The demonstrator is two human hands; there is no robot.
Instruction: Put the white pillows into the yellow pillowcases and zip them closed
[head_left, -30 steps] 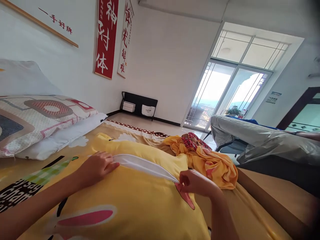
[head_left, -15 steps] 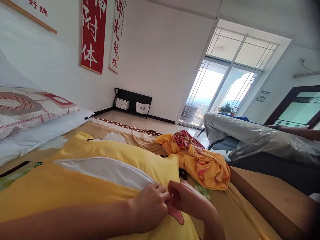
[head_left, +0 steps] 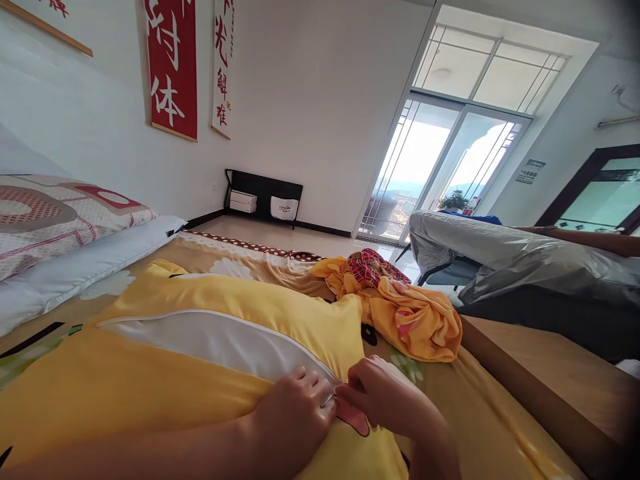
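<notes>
A yellow pillowcase (head_left: 290,310) lies in front of me on the bed, its long zipper gap parted. Through the gap shows a white inner pillow (head_left: 210,343). At the right end of the opening, my left hand (head_left: 297,413) is closed on the pillowcase's edge, knuckles up. Beside it, my right hand (head_left: 383,393) pinches at the zipper (head_left: 305,350), fingertips nearly meeting the left hand's; the slider itself is hidden. A pink printed shape (head_left: 355,415) on the cloth peeks out beneath the right hand.
Bunched orange cloth (head_left: 420,327) and red plaid cloth (head_left: 373,267) lie beyond the pillowcase. A patterned pillow (head_left: 75,217) rests on a white one (head_left: 100,270) at left. To the right stand a wooden board (head_left: 545,373) and a plastic-wrapped mattress (head_left: 525,267), with another person's arm (head_left: 590,239) behind.
My view has shifted slightly. Both hands stay closed at the right end of the zipper gap, the right hand a little further from the left.
</notes>
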